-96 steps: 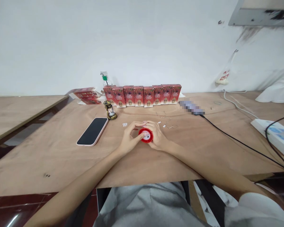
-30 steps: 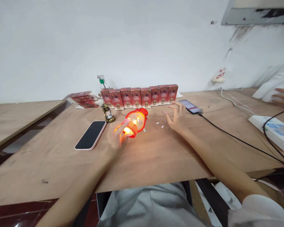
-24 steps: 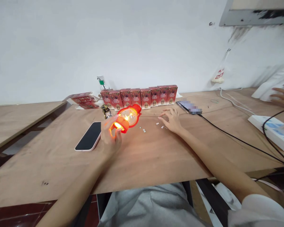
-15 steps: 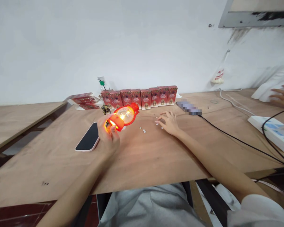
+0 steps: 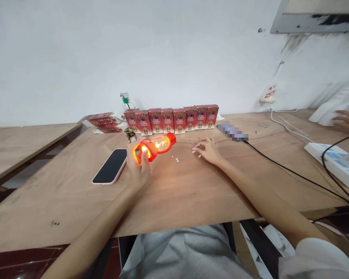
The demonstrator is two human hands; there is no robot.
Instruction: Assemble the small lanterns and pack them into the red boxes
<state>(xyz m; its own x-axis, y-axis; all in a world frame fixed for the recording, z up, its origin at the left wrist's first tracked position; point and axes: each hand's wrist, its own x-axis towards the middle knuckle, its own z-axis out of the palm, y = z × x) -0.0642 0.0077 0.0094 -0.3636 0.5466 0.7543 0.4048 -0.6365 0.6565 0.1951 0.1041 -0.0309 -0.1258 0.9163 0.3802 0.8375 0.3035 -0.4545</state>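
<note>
The left hand (image 5: 138, 164) is raised mid-table, fingers wrapped round the lit red lantern's (image 5: 155, 147) base — it lies tilted; the right hand (image 5: 208, 150) pinches small parts (image 5: 198, 153).

A black phone (image 5: 110, 166) in a pale case is lying on the wooden table (image 5: 192, 197), just left of the grip. A small brass lantern (image 5: 130, 135) is standing right behind the grip, and a row of red boxes (image 5: 172, 119) is lining the wall beyond it. Well to the right of the grip, a second phone (image 5: 232, 131) is trailing a black cable (image 5: 293, 172) past a white power strip (image 5: 334, 162). Farther right, another person's hand (image 5: 347, 120) is resting on something white.
</note>
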